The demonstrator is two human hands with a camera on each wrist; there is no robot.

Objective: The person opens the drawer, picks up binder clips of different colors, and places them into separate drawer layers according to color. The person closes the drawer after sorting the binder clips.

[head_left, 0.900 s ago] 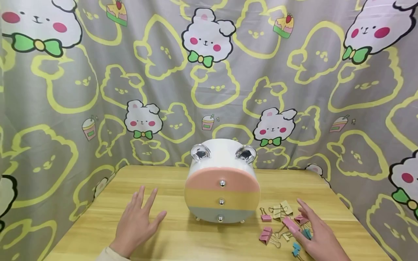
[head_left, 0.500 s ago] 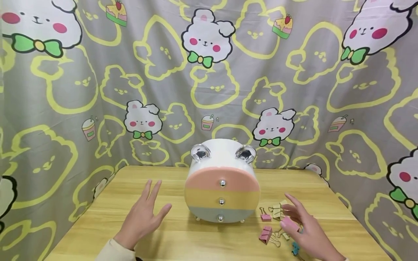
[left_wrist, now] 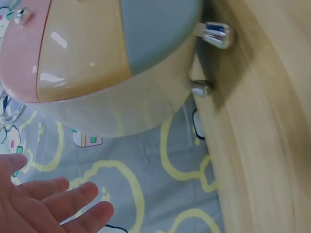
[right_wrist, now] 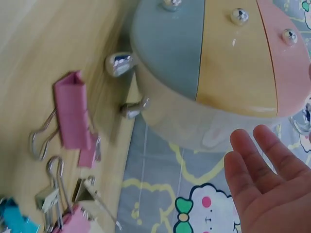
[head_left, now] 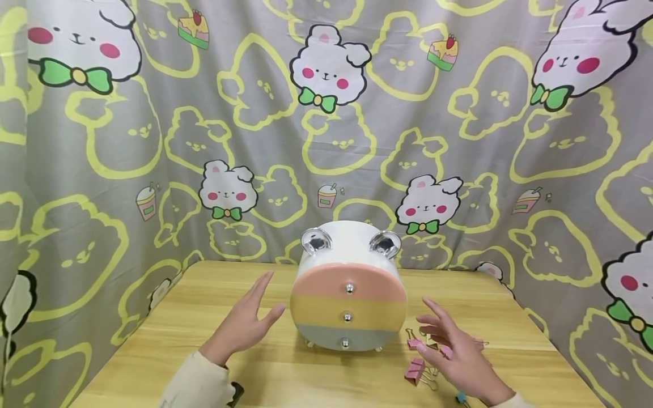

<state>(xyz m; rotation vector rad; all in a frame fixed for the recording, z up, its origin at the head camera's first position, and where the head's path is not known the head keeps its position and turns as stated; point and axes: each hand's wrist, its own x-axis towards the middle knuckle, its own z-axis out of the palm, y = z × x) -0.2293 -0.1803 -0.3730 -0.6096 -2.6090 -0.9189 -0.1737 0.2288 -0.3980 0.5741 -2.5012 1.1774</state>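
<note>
A white, rounded drawer box [head_left: 348, 306] with pink, yellow and grey-blue front bands stands on the table. Each band has a silver knob, and two silver ear-like rings sit on top. My left hand [head_left: 246, 322] is held to the left of the box, fingers spread and touching nothing. My right hand [head_left: 459, 351] is to the right of it, palm facing the box, holding nothing. Beneath and beside the right hand lie several binder clips, among them a pink binder clip [right_wrist: 72, 110] and a blue binder clip [right_wrist: 17, 216]; the hand hides part of the pile in the head view.
The wooden table [head_left: 204, 294] carries the box near its middle. A grey curtain [head_left: 285, 136] with cartoon prints hangs behind and on both sides. Short silver feet [right_wrist: 120, 64] hold the box off the tabletop.
Both hands have moved inward toward the box, the left going right and the right going left and off the clips. The head view has shifted slightly.
</note>
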